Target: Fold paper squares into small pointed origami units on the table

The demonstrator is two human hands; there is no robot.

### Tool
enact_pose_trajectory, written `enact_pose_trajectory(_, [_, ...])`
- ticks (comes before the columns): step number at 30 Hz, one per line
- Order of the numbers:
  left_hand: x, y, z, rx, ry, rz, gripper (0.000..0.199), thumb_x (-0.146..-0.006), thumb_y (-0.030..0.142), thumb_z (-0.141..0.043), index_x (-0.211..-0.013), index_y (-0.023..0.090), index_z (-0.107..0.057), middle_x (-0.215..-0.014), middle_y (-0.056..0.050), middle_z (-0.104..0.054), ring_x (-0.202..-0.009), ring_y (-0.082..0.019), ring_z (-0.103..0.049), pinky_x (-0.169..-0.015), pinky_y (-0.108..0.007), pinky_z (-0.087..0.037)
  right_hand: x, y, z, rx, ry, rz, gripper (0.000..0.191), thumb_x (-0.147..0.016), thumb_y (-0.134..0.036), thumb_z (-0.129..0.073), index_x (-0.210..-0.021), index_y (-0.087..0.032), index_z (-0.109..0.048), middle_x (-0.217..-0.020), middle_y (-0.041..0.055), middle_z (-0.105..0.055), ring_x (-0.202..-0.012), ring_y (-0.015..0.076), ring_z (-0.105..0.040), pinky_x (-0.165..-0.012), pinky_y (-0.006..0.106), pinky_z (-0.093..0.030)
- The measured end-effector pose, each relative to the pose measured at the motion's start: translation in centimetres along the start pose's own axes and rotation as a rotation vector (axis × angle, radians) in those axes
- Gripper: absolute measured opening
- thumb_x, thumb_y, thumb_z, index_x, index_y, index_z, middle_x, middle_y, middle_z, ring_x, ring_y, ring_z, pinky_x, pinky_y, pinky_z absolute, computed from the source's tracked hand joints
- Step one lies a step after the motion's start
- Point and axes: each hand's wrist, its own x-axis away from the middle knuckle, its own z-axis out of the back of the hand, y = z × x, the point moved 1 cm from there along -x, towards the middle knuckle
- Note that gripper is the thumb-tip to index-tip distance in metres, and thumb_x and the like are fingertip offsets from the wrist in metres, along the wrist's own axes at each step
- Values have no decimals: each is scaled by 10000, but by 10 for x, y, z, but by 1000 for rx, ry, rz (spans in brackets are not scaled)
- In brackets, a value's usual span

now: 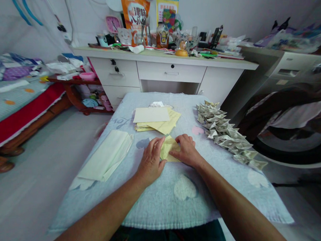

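Observation:
A small piece of yellow paper [166,147], partly folded, lies on the cloth-covered table between my hands. My left hand [152,159] holds its left edge, thumb below and fingers above. From the right, my right hand [186,149] grips the same paper, with the thumb resting on top of it. Just beyond are yellow sheets [167,124] with a white card [151,115] on top. Folded pale paper [107,155] lies to the left. Rows of folded paper pieces [224,130] stand along the right side.
The table [158,205] has a light blue cloth with heart shapes. Behind it is a white desk [171,71] crowded with jars and bags. A washing machine [289,130] stands at the right and a bed [25,100] at the left.

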Motion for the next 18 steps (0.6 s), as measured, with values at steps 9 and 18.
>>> enact_pose_trajectory(9, [-1,0,1,10,81,40,979,-707,119,-674,-1452,262,-55,-1461,-169,-186,-1377,-342,-217,-1085,-555,-301,3,10,0,-691,-140,39,453,-727,-247,-637,-1160,-207,-510,-873,-11,-655,-757,155,-593,-676,260,-433])
enact_pose_trajectory(18, [-9,-16,4,727,-26,378,548,-763,336,-673,-1218,171,-416,-1095,-108,-593,-999,-209,-595,-851,-371,-493,6,-4,-6,-1410,-119,-45,422,-680,-348,-762,-1055,-214,-621,-996,32,-707,-846,201,-664,-800,341,-515])
